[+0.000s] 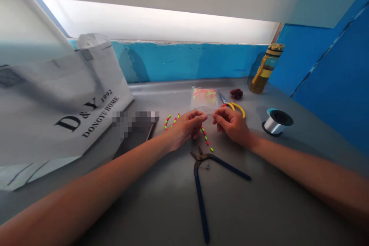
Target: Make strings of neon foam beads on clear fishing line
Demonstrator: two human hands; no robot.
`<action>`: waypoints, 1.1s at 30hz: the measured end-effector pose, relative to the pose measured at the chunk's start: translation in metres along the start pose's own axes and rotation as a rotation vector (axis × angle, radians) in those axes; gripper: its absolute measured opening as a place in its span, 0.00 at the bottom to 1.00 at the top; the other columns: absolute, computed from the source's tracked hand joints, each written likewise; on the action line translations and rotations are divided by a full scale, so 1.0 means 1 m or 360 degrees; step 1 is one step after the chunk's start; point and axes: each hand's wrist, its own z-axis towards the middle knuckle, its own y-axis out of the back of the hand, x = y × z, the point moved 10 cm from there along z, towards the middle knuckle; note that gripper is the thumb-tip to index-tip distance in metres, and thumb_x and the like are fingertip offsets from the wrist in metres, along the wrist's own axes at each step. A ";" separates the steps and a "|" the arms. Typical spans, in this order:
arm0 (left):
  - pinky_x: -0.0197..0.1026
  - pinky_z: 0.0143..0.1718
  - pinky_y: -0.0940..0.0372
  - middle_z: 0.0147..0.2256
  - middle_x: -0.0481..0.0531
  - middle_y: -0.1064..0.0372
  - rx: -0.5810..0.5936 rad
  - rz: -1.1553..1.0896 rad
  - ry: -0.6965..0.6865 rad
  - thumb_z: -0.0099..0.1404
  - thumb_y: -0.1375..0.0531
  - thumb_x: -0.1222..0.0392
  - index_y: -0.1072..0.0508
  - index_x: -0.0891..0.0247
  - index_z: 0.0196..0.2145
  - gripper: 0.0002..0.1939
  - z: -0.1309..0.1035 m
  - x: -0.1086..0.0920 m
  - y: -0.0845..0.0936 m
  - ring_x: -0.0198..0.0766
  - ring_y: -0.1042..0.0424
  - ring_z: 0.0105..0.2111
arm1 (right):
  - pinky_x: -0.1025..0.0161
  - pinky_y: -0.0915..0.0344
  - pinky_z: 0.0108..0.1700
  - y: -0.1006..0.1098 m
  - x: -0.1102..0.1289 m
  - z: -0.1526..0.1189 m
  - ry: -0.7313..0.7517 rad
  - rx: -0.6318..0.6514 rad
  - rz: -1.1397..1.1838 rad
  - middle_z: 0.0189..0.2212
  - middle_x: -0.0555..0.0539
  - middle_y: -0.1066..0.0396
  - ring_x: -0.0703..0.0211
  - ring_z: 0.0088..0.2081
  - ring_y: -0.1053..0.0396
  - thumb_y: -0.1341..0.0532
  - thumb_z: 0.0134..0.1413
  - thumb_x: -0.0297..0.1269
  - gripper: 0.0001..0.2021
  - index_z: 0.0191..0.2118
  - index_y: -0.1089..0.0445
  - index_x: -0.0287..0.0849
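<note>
Over the middle of the grey table, my left hand [188, 125] and my right hand [230, 125] face each other, fingertips a small gap apart. Both are closed in a pinch. What sits between the fingers is too fine to make out. A string of red and yellow-green oval beads [205, 136] lies under and beside my left hand, partly hidden by it. One end curls to the left; the other runs toward the pliers [203, 157]. These have dark blue handles and lie spread apart just below my hands.
Behind my hands lie a clear packet of bright beads [205, 94], yellow-handled scissors [238, 108] and a dark red bundle [236, 93]. A spool of clear line [275, 123] and a bottle [263, 73] stand right. Left are a dark flat object [129, 138] and a large white bag [63, 100].
</note>
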 end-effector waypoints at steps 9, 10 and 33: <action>0.34 0.23 0.49 0.21 0.42 0.48 0.0048 0.0055 0.0011 0.59 0.34 0.52 0.22 0.64 0.41 0.15 0.001 0.000 0.000 0.29 0.47 0.21 | 0.66 0.38 0.26 0.000 -0.002 0.001 -0.0005 0.0003 0.0042 0.27 0.52 0.29 0.67 0.22 0.34 0.40 0.61 0.41 0.08 0.35 0.31 0.41; 0.34 0.23 0.49 0.21 0.42 0.47 0.0053 0.0068 0.0015 0.59 0.34 0.52 0.22 0.64 0.40 0.15 0.001 0.001 -0.001 0.29 0.47 0.21 | 0.66 0.38 0.26 0.000 -0.001 0.001 -0.0004 0.0000 0.0036 0.26 0.52 0.29 0.67 0.22 0.34 0.40 0.61 0.41 0.08 0.35 0.31 0.41; 0.34 0.19 0.50 0.23 0.46 0.39 0.0028 0.0201 0.0016 0.57 0.32 0.52 0.23 0.64 0.38 0.15 0.001 0.003 0.000 0.28 0.45 0.19 | 0.66 0.37 0.25 0.001 -0.005 0.000 0.0016 -0.0031 0.0097 0.26 0.52 0.29 0.66 0.22 0.34 0.40 0.61 0.44 0.10 0.36 0.33 0.42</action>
